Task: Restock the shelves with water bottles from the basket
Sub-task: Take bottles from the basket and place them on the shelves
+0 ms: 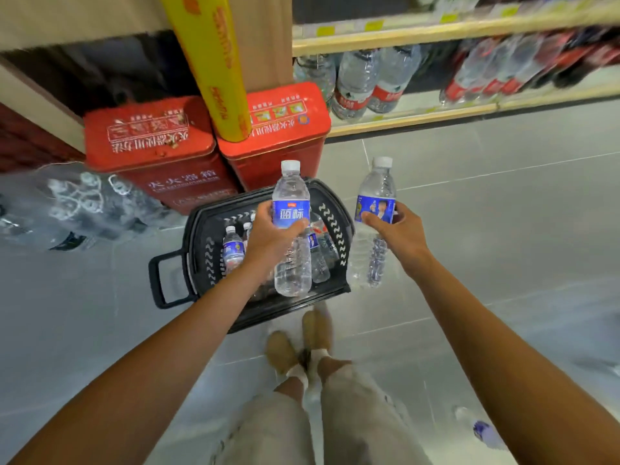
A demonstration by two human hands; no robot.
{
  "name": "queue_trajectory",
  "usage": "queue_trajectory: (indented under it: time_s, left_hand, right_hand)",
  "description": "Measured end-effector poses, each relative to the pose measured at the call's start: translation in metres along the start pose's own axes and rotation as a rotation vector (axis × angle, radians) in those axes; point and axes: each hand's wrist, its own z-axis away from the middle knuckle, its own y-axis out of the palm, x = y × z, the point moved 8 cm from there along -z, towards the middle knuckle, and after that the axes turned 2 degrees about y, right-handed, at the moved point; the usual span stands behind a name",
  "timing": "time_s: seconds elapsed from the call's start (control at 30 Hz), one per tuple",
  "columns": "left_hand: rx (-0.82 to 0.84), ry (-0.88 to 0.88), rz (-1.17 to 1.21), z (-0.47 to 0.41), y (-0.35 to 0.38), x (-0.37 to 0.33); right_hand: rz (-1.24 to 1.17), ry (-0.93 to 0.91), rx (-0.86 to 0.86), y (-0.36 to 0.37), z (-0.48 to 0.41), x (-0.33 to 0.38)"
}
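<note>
Shoes (281, 350), tan and soft-looking, stand at the bottom centre of the frame on grey floor tiles, and a stray bottle (486, 431) lies on the floor at the lower right, worth stepping round. Above them in the middle of the frame, the left hand (268, 236) is wrapped round the label band of a clear plastic water bottle with a blue label and white cap (291, 209), held cap-up over the black plastic basket (335, 229). The right hand (399, 229) grips a matching second bottle (375, 209) the same way, just right of the basket, over bare tile. More small bottles (232, 250) lie inside the basket. Two red metal boxes (151, 139) sit behind it, with a yellow roll (214, 68) leaning above them. The light wooden shelf (419, 112) at the upper right already carries red-labelled water bottles (355, 85); it is blurred, so free space cannot be judged. To do this step well, keep each grip on the label band, where thin walls likely squash least, carry both bottles upright to the shelf, and set them down base first, one at a time, so that standing bottles are not knocked.
</note>
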Motion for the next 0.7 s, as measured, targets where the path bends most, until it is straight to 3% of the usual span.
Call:
queue_trajectory:
  time_s: [0.3, 0.7]
  left_hand:
    - [-0.03, 0.064, 0.105, 0.051, 0.038, -0.105]
    - [-0.234, 0.154, 0.141, 0.003, 0.168, -0.244]
  right_hand:
    - [-0.065, -0.036, -0.018, -0.103, 0.017, 0.065]
    - [-0.031, -0.171, 0.094, -0.23, -0.119, 0.162]
